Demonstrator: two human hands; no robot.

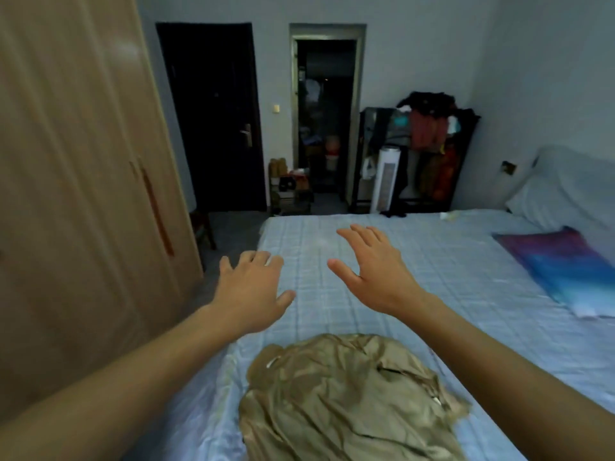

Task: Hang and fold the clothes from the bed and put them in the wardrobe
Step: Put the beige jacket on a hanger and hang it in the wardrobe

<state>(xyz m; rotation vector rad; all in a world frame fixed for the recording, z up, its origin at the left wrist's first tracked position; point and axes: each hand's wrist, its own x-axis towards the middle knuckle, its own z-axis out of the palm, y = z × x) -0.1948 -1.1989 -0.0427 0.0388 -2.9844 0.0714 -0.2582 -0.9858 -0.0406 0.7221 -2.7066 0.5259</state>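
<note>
Fabric first: the garment (349, 404) is a tan, faintly glossy cloth, crumpled into a rounded heap full of sharp creases, with a dark slit like a pocket opening towards its right side. It lies on the near end of the bed (449, 271), whose sheet is pale blue, woven in a fine check and pulled fairly flat.

Our left hand (253, 291) and right hand (376, 271) both reach out ahead of us above the sheet, palms down, fingers straight and spread, gripping nothing. The garment sits between our forearms, nearer to us than either hand and apart from the fingers. The left hand is over the bed's left edge, the right further in over the middle of the sheet. We cannot tell whether either palm touches the sheet.

On our left stands the wardrobe (76, 194), smooth light-brown wood with shallow upright grooves, its doors closed, with a long slim reddish handle (156, 211). On the right of the bed lies a flat cloth (565, 267) dyed purple running into blue, and beyond it a plump white pillow (565, 191). Across the room are a dark door (213, 118) and a black rack (426, 154) heaped with clothes.
</note>
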